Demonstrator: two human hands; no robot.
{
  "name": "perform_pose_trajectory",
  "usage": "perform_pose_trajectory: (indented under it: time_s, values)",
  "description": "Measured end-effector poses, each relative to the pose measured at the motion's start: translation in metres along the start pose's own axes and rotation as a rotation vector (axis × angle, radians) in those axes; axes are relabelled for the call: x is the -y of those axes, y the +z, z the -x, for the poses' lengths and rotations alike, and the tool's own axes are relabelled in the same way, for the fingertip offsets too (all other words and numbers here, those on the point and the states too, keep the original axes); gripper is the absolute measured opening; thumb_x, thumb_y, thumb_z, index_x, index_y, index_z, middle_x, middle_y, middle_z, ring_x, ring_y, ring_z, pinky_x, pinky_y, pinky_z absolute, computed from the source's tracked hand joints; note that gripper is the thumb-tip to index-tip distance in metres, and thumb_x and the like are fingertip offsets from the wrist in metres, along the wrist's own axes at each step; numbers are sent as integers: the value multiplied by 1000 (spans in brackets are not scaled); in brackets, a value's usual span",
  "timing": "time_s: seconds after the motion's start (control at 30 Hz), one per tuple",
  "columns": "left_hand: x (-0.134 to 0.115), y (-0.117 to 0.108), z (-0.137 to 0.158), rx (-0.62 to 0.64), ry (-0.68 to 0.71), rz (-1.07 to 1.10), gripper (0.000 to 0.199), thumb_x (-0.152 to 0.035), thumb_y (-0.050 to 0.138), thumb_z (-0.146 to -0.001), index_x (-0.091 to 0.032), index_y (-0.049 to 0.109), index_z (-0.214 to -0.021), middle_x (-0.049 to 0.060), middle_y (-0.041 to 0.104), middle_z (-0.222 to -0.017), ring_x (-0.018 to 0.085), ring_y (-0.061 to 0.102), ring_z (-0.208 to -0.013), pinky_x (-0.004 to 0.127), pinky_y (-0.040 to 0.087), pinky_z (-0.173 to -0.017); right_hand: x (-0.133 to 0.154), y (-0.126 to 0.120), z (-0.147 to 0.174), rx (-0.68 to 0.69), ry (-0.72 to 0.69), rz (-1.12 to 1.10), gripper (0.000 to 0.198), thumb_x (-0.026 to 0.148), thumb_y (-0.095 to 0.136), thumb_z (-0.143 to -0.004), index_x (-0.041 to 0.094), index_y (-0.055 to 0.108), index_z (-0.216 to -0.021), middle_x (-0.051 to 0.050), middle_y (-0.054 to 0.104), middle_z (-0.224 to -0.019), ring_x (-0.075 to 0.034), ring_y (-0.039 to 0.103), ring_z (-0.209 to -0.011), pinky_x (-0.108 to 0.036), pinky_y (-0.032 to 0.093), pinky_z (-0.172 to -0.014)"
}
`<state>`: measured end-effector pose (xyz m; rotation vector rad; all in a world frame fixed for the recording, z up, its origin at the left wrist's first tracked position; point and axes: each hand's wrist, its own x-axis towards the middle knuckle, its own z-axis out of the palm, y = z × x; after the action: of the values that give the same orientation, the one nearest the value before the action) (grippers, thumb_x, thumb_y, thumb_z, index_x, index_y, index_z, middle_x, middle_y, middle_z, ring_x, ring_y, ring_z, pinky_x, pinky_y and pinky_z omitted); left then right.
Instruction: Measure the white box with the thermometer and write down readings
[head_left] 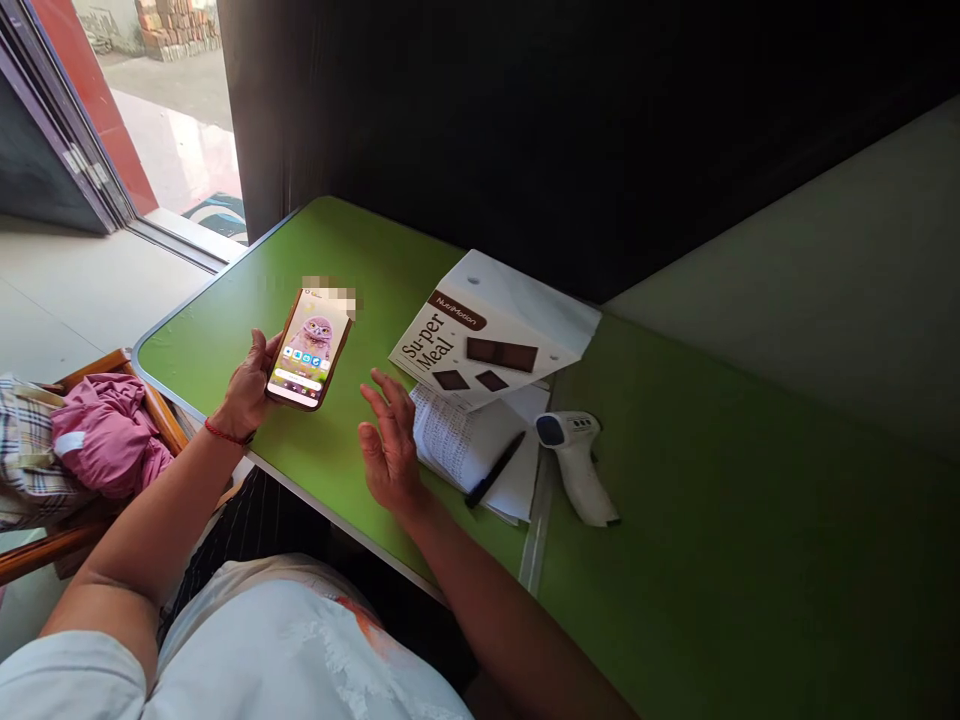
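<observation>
Pink crumpled cloth (109,440) and beige-and-black plaid cloth (22,440) at far left, on a brown wooden chair (159,408). Next, left hand (251,388), thin red cord bracelet (223,432) at the wrist: firm hold on a tall brown-edged smartphone (309,350), thumb at its left edge, other fingers mostly hidden. Phone sits tilted screen-up over the left part of the green, silver-edged table (390,262); can't tell if it touches the top. Screen lit: pink owl picture, row of icons.

Right hand (391,455): empty, fingers loosely spread, slightly bent, off the phone. Can't tell if it rests on anything. Step in hand, my read: phone held up for viewing, no right finger on the glass. Touch input would call for one right fingertip across the gap, left grip steady.

Just beside that hand, white handwritten paper sheets (442,440), slim black pen (495,470) lying across them. White-and-brown "Su-per Meal" leaflet (532,300) overlaps their far end. Last, right of the sheets: white gun-shaped handheld thermometer (581,475), lying on its side.
</observation>
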<state>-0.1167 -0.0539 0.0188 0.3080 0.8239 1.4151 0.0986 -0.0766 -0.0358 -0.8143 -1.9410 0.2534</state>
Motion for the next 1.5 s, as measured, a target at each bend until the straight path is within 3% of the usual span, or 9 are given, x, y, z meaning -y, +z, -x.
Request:
perform_pose_trajectory:
  time_s: [0.13,0.43,0.6,0.73,0.93,1.17,1.5]
  values:
    - [0,1,0,-24,-1,-31,70,-56,24,-112,-10,52,-156,16,80,-118,29,80,-102,40,60,-97,-1,0,-1,5,1,-7,46,35,33,-110,28,43,-155,-16,55,-152,-29,51,-145,-61,46,-116]
    - [1,-4,-2,26,-6,-26,67,-61,32,-110,-17,54,-156,14,78,-126,29,80,-105,38,63,-94,-1,-2,-1,38,4,24,47,33,32,-109,28,42,-154,-16,54,-153,-30,51,-145,-61,47,-116]
    - [-1,-2,0,-6,-20,-21,67,-57,26,-112,-16,53,-157,14,78,-127,28,79,-110,36,63,-95,0,-3,-2,27,4,-17,47,34,35,-109,28,44,-155,-15,54,-154,-30,51,-145,-61,45,-117]
    - [-1,-3,1,-15,-33,-20,65,-59,31,-111,-20,51,-159,13,77,-129,29,79,-110,38,63,-95,0,-2,-2,4,-13,-33,47,32,36,-109,28,44,-155,-15,55,-153,-29,51,-145,-59,47,-116]
    - [-2,4,4,-36,-30,-52,65,-53,22,-113,-17,48,-160,14,79,-126,30,78,-110,44,60,-102,1,-1,-3,-2,-18,-21,46,31,36,-109,28,45,-154,-15,56,-151,-28,51,-145,-58,48,-116]
    - [-4,2,4,9,-58,-16,66,-53,19,-113,-16,44,-162,14,78,-127,29,78,-111,42,59,-104,2,-1,-3,-13,-29,-12,44,31,35,-110,26,46,-153,-16,56,-150,-27,51,-144,-57,49,-115]
    - [-3,-3,1,30,-63,7,65,-52,19,-113,-17,54,-155,12,78,-127,28,77,-114,40,59,-105,1,-2,-3,-1,-14,-55,45,33,37,-110,28,47,-154,-15,56,-151,-28,51,-144,-58,48,-116]
